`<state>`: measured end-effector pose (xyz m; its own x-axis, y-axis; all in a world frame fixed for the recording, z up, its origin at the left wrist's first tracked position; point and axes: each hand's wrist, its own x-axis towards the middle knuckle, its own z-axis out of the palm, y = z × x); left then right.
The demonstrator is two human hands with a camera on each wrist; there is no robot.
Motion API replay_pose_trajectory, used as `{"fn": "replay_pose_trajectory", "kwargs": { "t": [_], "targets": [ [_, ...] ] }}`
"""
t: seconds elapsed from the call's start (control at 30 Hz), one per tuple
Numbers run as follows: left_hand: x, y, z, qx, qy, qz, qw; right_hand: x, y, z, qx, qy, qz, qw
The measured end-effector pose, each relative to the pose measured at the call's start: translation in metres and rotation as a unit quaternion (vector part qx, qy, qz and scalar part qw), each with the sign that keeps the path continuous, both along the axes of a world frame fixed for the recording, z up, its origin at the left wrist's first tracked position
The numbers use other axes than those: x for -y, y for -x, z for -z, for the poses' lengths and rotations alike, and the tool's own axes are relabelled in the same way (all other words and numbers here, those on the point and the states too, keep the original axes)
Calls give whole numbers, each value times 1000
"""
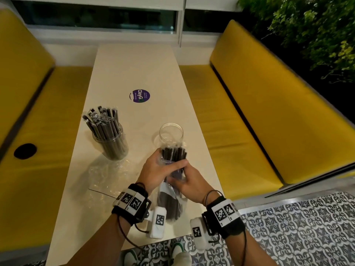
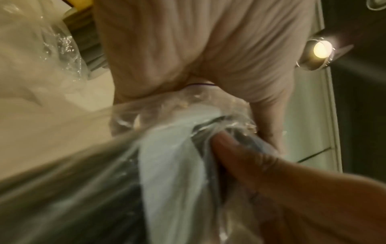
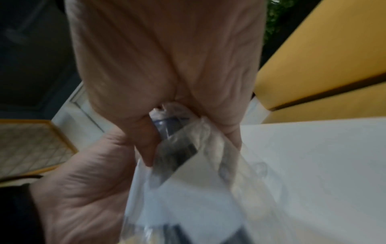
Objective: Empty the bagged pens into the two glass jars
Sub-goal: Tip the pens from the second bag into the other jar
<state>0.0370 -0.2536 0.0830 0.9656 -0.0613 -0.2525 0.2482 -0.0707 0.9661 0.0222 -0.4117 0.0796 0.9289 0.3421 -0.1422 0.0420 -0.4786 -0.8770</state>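
A clear plastic bag of dark pens (image 1: pixel 170 196) hangs over the table's near end, its open end pointing at the empty glass jar (image 1: pixel 171 132). Pen tips (image 1: pixel 173 153) stick out of the bag just in front of that jar's wall. My left hand (image 1: pixel 163 166) grips the bag near its mouth, and my right hand (image 1: pixel 182 179) grips it just below. The left wrist view shows my left hand (image 2: pixel 188 54) curled round the bag (image 2: pixel 167 148); the right wrist view shows my right hand (image 3: pixel 167 69) on the plastic (image 3: pixel 194 173). A second glass jar (image 1: pixel 111 141) at the left is packed with upright pens.
An emptied, crumpled clear bag (image 1: pixel 107 173) lies on the white table (image 1: pixel 134 70) in front of the full jar. A purple round sticker (image 1: pixel 139 96) sits mid-table. Yellow benches (image 1: pixel 249 112) flank both long sides. Patterned floor tiles (image 1: pixel 297 227) lie at the lower right.
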Motion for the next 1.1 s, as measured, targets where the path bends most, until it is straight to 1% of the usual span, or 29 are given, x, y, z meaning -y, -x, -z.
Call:
{"fn": "replay_pose_trajectory", "kwargs": {
  "t": [0.13,0.23,0.3,0.4,0.43,0.57,0.67,0.73,0.83,0.87,0.9,0.97,1.03,1.07,1.1],
  "targets": [
    [0,-4,1,-45,6,-57,997,-2,-3,-4,24,50,-62,997],
    [0,-8,1,-57,19,-119,991,-2,-1,-6,29,65,-69,995],
    [-3,-12,3,-56,20,-150,987,-2,3,-3,42,24,-29,998],
    [-12,-19,6,-58,33,-192,979,1,7,0,26,-97,62,993],
    [-14,-20,7,-56,38,-197,978,2,6,1,36,-112,83,990],
    [-16,-21,5,-50,60,-184,980,1,3,0,114,-98,123,981],
    [-16,-20,5,-53,64,-186,979,1,3,-2,127,-79,114,982],
    [-17,-19,6,-63,61,-188,978,2,4,-6,132,-84,111,982],
    [-16,-15,5,-64,82,-175,979,3,-1,-10,190,-84,102,973],
    [-15,-13,4,-59,97,-166,980,2,-4,-7,184,-100,116,971],
    [-15,-12,2,-50,109,-156,981,0,-7,-3,154,-132,141,969],
    [-13,-10,-1,-30,121,-130,984,-6,-11,4,61,-221,197,953],
    [-13,-8,-2,-24,152,-117,981,-15,-10,12,-21,-285,229,931],
    [-13,-7,-3,-29,175,-113,978,-19,-9,15,-37,-291,239,926],
    [-15,-6,-3,-39,192,-110,974,-23,-8,16,-37,-277,252,927]
  ]
}}
